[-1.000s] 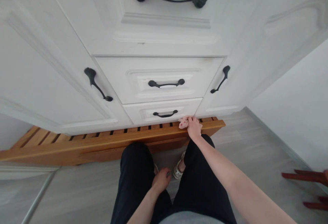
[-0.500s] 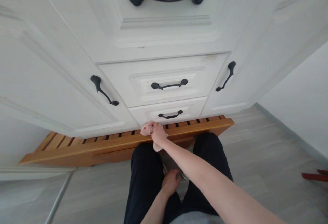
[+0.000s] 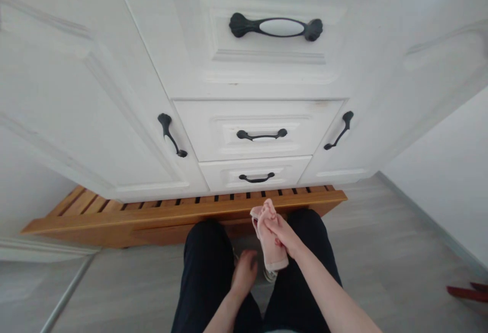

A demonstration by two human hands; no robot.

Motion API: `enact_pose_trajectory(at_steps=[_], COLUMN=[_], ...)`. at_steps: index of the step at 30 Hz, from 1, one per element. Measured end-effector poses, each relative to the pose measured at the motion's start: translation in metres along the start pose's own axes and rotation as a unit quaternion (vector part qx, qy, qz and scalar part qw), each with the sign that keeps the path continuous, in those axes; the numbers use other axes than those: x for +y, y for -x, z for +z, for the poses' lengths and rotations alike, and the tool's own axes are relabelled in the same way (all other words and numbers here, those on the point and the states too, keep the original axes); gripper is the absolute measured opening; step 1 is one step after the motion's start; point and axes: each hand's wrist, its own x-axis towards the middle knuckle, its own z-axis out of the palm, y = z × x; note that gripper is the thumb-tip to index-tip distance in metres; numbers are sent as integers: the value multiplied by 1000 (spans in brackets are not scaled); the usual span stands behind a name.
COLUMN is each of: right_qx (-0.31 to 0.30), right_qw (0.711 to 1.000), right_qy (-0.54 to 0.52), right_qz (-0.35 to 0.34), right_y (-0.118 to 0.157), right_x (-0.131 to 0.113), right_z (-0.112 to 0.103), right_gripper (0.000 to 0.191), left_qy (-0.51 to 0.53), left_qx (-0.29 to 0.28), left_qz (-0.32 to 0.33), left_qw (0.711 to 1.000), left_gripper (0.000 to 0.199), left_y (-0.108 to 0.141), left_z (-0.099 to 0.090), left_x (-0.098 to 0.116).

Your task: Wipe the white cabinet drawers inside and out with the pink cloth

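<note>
My right hand [image 3: 282,232] is closed around a folded pink cloth [image 3: 275,252] with a red pattern. The cloth hangs down between my knees, its upper end beside the front edge of the slatted wooden bench [image 3: 168,218]. Lower and to the left, my left hand [image 3: 244,272] rests by the inside of my left leg, loosely curled, fingers apart and slightly blurred, with nothing seen in it. Ahead stands a white cabinet [image 3: 139,170] on the bench. Its lowest drawer [image 3: 290,170] is closed and has a dark handle [image 3: 256,177].
Above are two more closed drawers with dark handles [image 3: 282,27], and cabinet doors with handles on the left [image 3: 171,135] and right [image 3: 339,130]. A white wall [image 3: 442,170] bounds the right side. Dark red legs [image 3: 467,293] show at the lower right on the grey floor [image 3: 389,251].
My right hand has drawn back from the bench top toward me and to the right, with the cloth in it. My left hand has shifted slightly left. The view has tilted a little.
</note>
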Motion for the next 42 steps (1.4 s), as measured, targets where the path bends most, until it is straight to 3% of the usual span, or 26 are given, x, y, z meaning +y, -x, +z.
enact_pose_trajectory(at_steps=[3,5,8,11,17,21,23,26,27,29,31,32,35,38,40,42], right_qx=[5,26,87,139,164,104,108,171,157,49,-38,-40,87,240,343,434], right_qw=[980,964,973,985,975,980,984,972,969,964,953,954,972,964,926,856], right_qy=[-188,-254,-214,-88,15,2,-68,-161,-184,-235,-277,-280,-220,-88,55,198], right_qz=[60,76,17,-48,-152,-170,-123,5,50,116,119,98,7,-73,-147,-199], right_y=[30,40,45,44,52,68,72,75,76,81,88,92,104,124,143,167], right_x=[9,14,15,8,-10,-13,-13,-11,-12,-14,-19,-23,-35,-52,-64,-70], right_z=[-26,-33,-35,-30,3,14,4,-27,-38,-56,-68,-73,-95,-138,-174,-208], right_gripper=[64,66,58,54,67,77,76,67,66,74,74,66,41,39,37,32], left_qy=[31,52,112,106,188,270,372,525,550,563,558,549,457,316,266,261], left_qx=[93,140,221,251,176,126,91,9,-12,-35,-60,-76,-116,-150,-185,-201], left_qz=[31,63,137,162,129,61,21,-27,-34,-34,-26,-19,22,47,61,63], left_qw=[995,987,959,948,958,953,924,850,835,825,827,832,882,936,944,942], left_gripper=[42,40,30,24,44,35,33,46,48,48,48,49,47,31,28,30], left_y=[0,4,14,23,24,22,22,24,24,25,25,24,19,9,4,1], left_z=[-7,-16,-33,-51,-73,-84,-92,-101,-102,-101,-97,-95,-85,-64,-39,-5], left_x=[20,44,89,127,164,171,173,179,182,188,192,194,201,217,232,249])
